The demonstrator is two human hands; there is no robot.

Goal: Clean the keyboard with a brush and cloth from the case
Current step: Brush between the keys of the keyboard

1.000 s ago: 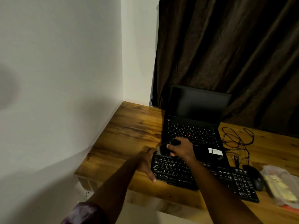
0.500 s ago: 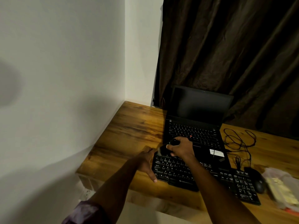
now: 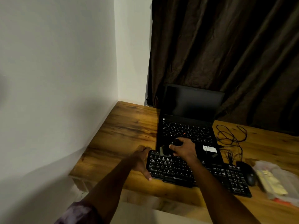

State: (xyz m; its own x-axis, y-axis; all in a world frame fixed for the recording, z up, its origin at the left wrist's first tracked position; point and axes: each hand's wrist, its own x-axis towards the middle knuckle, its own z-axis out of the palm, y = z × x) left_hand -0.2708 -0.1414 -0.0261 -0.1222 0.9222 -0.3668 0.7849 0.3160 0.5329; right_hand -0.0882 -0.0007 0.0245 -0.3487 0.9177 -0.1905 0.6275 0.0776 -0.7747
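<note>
A black external keyboard (image 3: 226, 177) lies along the front of the wooden desk. My right hand (image 3: 183, 148) grips a dark brush (image 3: 165, 149) by its round handle, and the bristles rest on the keyboard's top-left keys. My left hand (image 3: 141, 160) rests against the keyboard's left edge, thumb stretched along the front corner, fingers at the back corner. A clear plastic case (image 3: 275, 178) with pale contents lies at the far right. No cloth can be made out.
An open black laptop (image 3: 187, 126) stands right behind the keyboard, its screen dark. A black mouse (image 3: 249, 173) and tangled cable (image 3: 231, 136) lie to the right. A white wall bounds the desk (image 3: 123, 131) on the left and a dark curtain hangs behind.
The brush has shifted slightly across the upper-left keys under my right hand. My left hand has stayed at the keyboard's left edge. The view has drifted a little.
</note>
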